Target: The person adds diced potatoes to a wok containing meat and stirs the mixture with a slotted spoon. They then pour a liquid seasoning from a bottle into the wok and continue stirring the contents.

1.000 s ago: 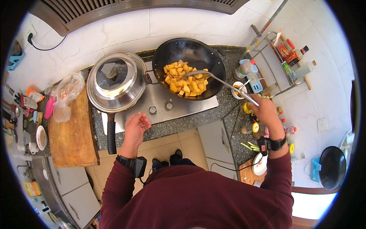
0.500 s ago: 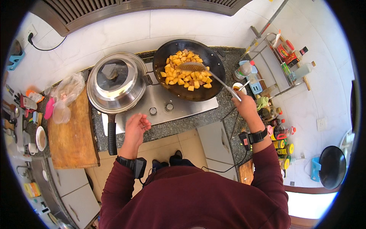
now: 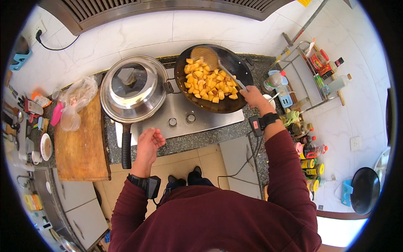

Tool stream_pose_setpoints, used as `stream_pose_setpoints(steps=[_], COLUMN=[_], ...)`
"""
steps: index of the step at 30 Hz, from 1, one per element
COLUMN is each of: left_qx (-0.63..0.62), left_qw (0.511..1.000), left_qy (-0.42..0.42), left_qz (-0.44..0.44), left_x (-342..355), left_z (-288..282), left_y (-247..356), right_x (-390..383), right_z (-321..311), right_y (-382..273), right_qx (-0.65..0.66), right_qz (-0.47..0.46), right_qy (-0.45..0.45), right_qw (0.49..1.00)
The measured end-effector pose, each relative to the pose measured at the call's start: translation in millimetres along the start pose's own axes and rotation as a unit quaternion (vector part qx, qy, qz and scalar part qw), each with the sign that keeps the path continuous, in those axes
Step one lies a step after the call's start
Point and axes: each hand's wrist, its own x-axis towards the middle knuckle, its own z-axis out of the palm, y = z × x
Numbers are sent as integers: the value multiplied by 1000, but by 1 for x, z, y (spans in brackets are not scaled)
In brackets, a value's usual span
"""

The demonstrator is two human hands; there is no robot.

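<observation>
My right hand (image 3: 253, 96) is closed round the handle of a metal wok spatula (image 3: 205, 56). Its broad brownish blade lies at the far left inside a black wok (image 3: 238, 69), at the back edge of the food. Golden-yellow chunks of food (image 3: 205, 82), which look like potato, are heaped over the wok's middle. My left hand (image 3: 149, 143) hangs over the stove's front edge with its fingers loosely curled and nothing in them. Just left of it is the black handle of a pan (image 3: 126, 147), which is covered by a domed steel lid with a glass centre (image 3: 147, 101).
Both pans stand on a steel gas stove (image 3: 218, 119) with two knobs. At left, a wooden cutting board (image 3: 82, 147) bears a clear plastic bag (image 3: 82, 92). Several bottles (image 3: 308, 149) line the right counter below a wire rack (image 3: 300, 52). A cable (image 3: 239, 168) trails from my right wrist.
My right hand has moved left and away from me, over the wok's right rim. The spatula blade has gone from above the chunks to the wok's far side. My left hand stays nearly still.
</observation>
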Motion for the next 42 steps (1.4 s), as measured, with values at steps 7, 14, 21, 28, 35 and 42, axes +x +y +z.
stream_pose_setpoints(steps=[7, 14, 21, 28, 35, 42], left_qx=[0, 17, 29, 21, -3, -15], left_qw=[1000, 999, 997, 999, 1000, 998], left_qy=[-25, -44, -64, -22, -21, -55], left_qz=[-9, -16, -24, -18, -5, -15], left_x=[6, 10, 12, 3, -4, 2], left_z=[6, 18, 29, 9, -4, 4], left_y=[0, 0, -6, -2, 0, -4], right_x=[-121, -213, -133, -122, -59, -111], right_z=[-79, -95, -13, -11, 10, -10], right_y=[-41, -51, -1, 28, 45, 27], right_qx=[-367, -454, -349, -218, -155, -11], right_qz=[-198, -116, -124, -80, 57, 59], right_qy=[149, 142, 125, 233, 143, 4], right_qw=[896, 872, 921, 944, 976, 998])
